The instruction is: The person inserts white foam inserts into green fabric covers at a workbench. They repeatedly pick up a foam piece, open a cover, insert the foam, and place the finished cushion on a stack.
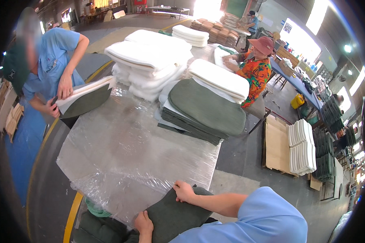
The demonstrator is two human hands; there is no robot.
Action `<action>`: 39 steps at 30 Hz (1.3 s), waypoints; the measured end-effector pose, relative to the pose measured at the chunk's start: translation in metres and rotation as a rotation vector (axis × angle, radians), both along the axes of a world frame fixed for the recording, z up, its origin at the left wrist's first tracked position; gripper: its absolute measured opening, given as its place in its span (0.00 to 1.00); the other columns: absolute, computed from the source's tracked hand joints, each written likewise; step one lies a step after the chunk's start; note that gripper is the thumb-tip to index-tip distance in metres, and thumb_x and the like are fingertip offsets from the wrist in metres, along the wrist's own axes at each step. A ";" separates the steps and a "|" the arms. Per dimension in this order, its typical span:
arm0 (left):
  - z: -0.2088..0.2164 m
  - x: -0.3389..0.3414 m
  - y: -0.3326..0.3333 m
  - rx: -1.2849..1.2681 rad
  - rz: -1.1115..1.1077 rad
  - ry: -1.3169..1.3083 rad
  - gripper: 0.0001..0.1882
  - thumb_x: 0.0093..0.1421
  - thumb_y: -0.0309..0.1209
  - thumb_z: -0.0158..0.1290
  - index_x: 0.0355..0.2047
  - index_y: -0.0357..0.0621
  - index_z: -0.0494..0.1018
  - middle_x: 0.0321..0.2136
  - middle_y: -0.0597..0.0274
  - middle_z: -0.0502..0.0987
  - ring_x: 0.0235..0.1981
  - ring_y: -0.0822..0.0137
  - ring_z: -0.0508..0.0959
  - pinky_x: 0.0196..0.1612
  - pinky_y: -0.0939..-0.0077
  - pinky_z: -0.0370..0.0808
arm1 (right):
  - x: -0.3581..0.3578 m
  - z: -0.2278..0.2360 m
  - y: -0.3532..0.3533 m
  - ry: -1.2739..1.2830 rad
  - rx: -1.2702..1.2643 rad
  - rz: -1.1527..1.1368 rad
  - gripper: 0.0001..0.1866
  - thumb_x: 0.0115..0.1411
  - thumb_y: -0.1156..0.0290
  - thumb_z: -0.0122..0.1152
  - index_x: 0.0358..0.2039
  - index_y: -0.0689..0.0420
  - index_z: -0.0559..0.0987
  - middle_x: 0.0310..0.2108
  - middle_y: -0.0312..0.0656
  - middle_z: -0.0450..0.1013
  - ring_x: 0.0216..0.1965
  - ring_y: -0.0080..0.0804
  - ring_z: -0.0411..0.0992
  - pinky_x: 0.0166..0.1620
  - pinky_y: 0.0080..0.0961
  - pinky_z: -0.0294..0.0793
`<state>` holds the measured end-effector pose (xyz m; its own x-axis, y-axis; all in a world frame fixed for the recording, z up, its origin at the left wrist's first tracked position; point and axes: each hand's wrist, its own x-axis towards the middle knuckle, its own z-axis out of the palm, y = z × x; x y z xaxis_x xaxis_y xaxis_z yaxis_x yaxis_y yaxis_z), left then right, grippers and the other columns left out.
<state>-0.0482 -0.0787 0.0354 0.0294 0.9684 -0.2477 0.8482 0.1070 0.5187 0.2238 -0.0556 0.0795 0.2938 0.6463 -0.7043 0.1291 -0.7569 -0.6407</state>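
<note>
At the near edge of the table, a dark green fabric panel is stretched between my two hands. My left hand is closed on its left edge. The far corner is pinched by my right hand, whose fingertips curl under and are partly hidden. Beyond, on the right of the table, lies a stack of dark green curved panels with pale sheets between some layers. Behind that rise thick white padding pieces in a tall pile.
The metal table is covered with clear plastic film. At left a co-worker holds a green-and-white layered piece. Another co-worker handles white padding at the far right side. Dark green padded pieces lie below my left hand.
</note>
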 end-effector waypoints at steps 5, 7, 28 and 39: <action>-0.004 0.009 0.003 0.054 0.015 0.047 0.18 0.72 0.41 0.50 0.33 0.38 0.77 0.30 0.38 0.81 0.33 0.33 0.80 0.37 0.42 0.74 | 0.000 -0.029 -0.004 -0.149 0.112 0.043 0.12 0.73 0.65 0.53 0.44 0.60 0.79 0.21 0.46 0.77 0.18 0.33 0.77 0.23 0.35 0.76; -0.004 0.008 0.007 0.061 0.017 0.079 0.19 0.72 0.42 0.50 0.33 0.38 0.77 0.30 0.39 0.81 0.33 0.33 0.80 0.38 0.41 0.75 | -0.002 -0.028 0.002 -0.153 0.136 0.052 0.12 0.73 0.65 0.53 0.42 0.60 0.79 0.19 0.46 0.77 0.17 0.34 0.77 0.23 0.35 0.75; 0.005 0.008 0.010 0.144 -0.050 0.085 0.25 0.75 0.47 0.42 0.42 0.41 0.82 0.40 0.38 0.83 0.44 0.34 0.81 0.47 0.41 0.77 | -0.004 -0.006 0.005 -0.130 0.118 0.106 0.11 0.73 0.64 0.53 0.41 0.58 0.79 0.23 0.49 0.80 0.22 0.41 0.80 0.32 0.42 0.79; -0.020 0.004 0.014 0.268 -0.029 0.151 0.26 0.74 0.49 0.43 0.41 0.40 0.81 0.39 0.36 0.82 0.42 0.32 0.81 0.44 0.40 0.76 | -0.005 -0.012 0.014 -0.150 0.068 0.150 0.13 0.73 0.61 0.54 0.44 0.57 0.79 0.24 0.50 0.79 0.26 0.46 0.81 0.37 0.43 0.79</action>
